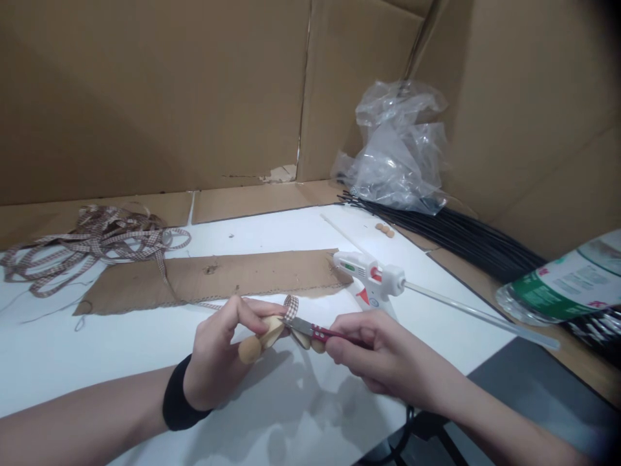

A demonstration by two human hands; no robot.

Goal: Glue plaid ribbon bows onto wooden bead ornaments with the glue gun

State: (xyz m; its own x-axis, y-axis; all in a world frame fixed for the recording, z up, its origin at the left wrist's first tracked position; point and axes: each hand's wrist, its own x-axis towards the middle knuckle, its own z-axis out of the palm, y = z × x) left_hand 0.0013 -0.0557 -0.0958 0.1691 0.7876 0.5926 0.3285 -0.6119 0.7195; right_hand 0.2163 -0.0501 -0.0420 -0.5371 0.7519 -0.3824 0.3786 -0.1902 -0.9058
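Note:
My left hand, with a black band at the wrist, pinches a small pale wooden piece with rounded ends. A loop of brown-and-white checked ribbon stands up from this piece. In my right hand is a small red-handled tool with a grey metal tip. The tip touches or lies right beside the base of the ribbon loop; its exact kind is unclear. More pale wooden parts show under the tool. From my left hand the ribbon runs back to a tangled heap of ribbon at the left.
A strip of cardboard lies behind my hands. The white glue gun rests at its right end, a long glue stick in it. Small tan discs, black rods, a plastic bag and a green-labelled bottle are farther right.

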